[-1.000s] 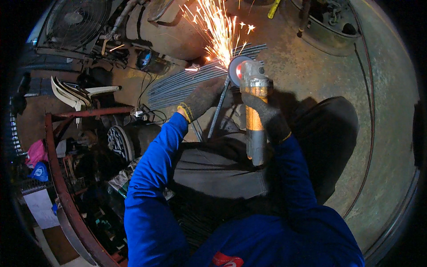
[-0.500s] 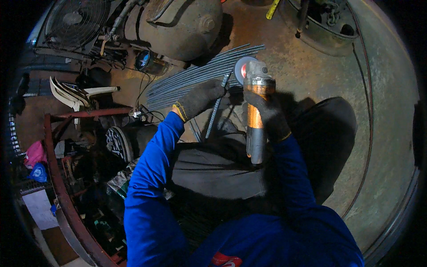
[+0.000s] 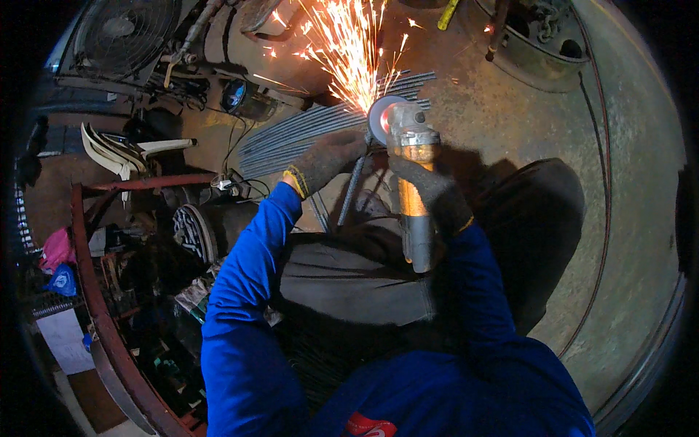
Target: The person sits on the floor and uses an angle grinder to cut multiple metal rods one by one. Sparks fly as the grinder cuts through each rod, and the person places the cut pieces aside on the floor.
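My right hand [image 3: 429, 191], in a dark knit glove, is wrapped round the orange and grey body of an angle grinder [image 3: 413, 207]. The grinder's disc [image 3: 380, 119] meets the upper end of a short ribbed steel bar [image 3: 352, 191]. Bright sparks [image 3: 354, 62] spray up and away from the contact. My left hand [image 3: 328, 162], gloved too, is closed round that bar just below the disc; its fingertips are partly hidden. Behind both hands, a row of long ribbed rods [image 3: 291, 138] lies on the floor.
A large metal tank [image 3: 291, 44] sits beyond the rods, behind the sparks. A caged fan [image 3: 120, 33] stands far left, near a white plastic chair [image 3: 120, 156]. The red metal frame [image 3: 87, 262] runs along my left. A round metal tub [image 3: 535, 62] is far right, beside a cable [image 3: 603, 182].
The grinder has moved slightly left, bringing its disc onto the bar. Sparks now fly where there were none before. My left hand has stayed in nearly the same place.
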`<state>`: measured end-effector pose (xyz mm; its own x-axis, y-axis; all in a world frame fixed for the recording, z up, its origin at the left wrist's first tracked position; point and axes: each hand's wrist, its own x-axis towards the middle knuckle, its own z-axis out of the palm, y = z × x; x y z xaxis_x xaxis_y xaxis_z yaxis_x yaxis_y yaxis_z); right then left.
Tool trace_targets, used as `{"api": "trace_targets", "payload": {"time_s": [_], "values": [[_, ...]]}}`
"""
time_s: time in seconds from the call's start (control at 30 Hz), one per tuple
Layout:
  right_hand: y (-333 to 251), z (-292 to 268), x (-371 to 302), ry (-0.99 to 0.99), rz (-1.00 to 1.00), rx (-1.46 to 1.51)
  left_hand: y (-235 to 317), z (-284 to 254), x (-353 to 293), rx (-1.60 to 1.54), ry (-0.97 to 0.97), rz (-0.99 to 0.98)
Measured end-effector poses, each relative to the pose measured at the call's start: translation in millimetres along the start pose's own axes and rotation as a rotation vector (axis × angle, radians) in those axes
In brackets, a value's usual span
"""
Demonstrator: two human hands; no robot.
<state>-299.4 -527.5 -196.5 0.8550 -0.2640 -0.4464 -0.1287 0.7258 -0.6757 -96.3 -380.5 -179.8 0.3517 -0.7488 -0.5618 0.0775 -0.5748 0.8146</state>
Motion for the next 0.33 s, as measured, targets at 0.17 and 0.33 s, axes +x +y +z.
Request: {"api": "trace_targets", "payload": {"time_s": [0.17, 0.33], "values": [[-7, -3, -5, 0.018, 0.063, 0.006, 0, 4, 9, 0.162, 0.045, -0.015], [-2, 9, 0, -0.002, 0.018, -0.045, -14, -16, -2, 0.503, 0.061, 0.225]]}}
